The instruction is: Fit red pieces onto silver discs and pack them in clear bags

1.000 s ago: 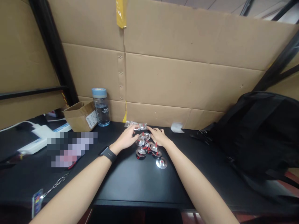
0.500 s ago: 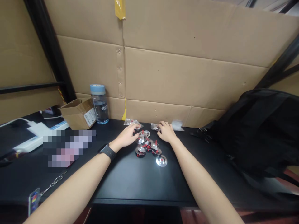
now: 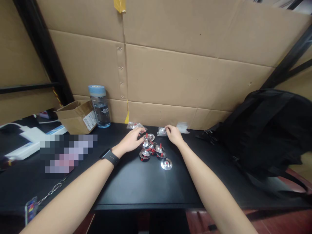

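A heap of several small silver discs with red parts [image 3: 152, 149] lies on the black table [image 3: 136, 185]. One disc [image 3: 166, 164] sits apart at the front right. My left hand [image 3: 131, 140], with a dark watch on the wrist, rests at the heap's left edge, its fingers curled onto a disc. My right hand [image 3: 173, 135] lies behind the heap at the right, fingers closed on a small clear bag with a disc in it [image 3: 162, 131]. Another clear bag [image 3: 135, 125] lies behind my left hand.
A blue-capped water bottle [image 3: 99, 106] and an open cardboard box [image 3: 75, 116] stand at the back left. A black backpack [image 3: 265, 130] fills the right side. Cardboard sheets [image 3: 185, 71] wall the back. A white wad [image 3: 182, 127] lies by the wall; a chain with a tag [image 3: 46, 195] at front left.
My right hand has slid right and back, away from the heap, taking one clear bag with it. My left hand has stayed at the heap's left edge. The camera has tilted a little.
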`<state>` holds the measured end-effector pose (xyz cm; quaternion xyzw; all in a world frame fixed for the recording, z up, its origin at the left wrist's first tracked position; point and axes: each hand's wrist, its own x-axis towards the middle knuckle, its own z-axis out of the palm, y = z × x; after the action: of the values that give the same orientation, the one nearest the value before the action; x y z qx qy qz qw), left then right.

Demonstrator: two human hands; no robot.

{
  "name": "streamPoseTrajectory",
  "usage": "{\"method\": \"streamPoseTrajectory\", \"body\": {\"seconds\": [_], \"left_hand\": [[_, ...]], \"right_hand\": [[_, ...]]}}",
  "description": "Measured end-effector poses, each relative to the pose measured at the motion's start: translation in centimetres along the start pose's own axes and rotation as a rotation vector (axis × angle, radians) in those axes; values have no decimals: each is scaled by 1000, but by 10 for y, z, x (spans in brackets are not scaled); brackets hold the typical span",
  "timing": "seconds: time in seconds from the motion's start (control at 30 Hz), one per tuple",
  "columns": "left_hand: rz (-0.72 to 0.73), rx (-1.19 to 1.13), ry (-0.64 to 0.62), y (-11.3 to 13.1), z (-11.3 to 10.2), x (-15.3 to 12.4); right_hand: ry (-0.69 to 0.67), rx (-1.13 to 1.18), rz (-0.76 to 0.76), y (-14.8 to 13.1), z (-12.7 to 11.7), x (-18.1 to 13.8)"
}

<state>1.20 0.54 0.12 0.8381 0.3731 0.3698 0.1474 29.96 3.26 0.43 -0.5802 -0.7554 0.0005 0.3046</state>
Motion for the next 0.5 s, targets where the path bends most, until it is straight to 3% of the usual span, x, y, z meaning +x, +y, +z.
{"method": "streamPoseTrajectory", "body": {"seconds": [0.1, 0.23, 0.37, 0.5], "left_hand": [[-12, -30, 1, 6, -1, 0], [-119, -164, -7, 17, 1, 0], [-243, -424, -41, 21, 8, 0], [-209, -532, -63, 18, 12, -1]], "right_hand": [[49, 91, 0, -4, -10, -2], [137, 389, -34, -23, -24, -6], [74, 508, -131, -54, -27, -14], [15, 536, -143, -74, -24, -21]]}}
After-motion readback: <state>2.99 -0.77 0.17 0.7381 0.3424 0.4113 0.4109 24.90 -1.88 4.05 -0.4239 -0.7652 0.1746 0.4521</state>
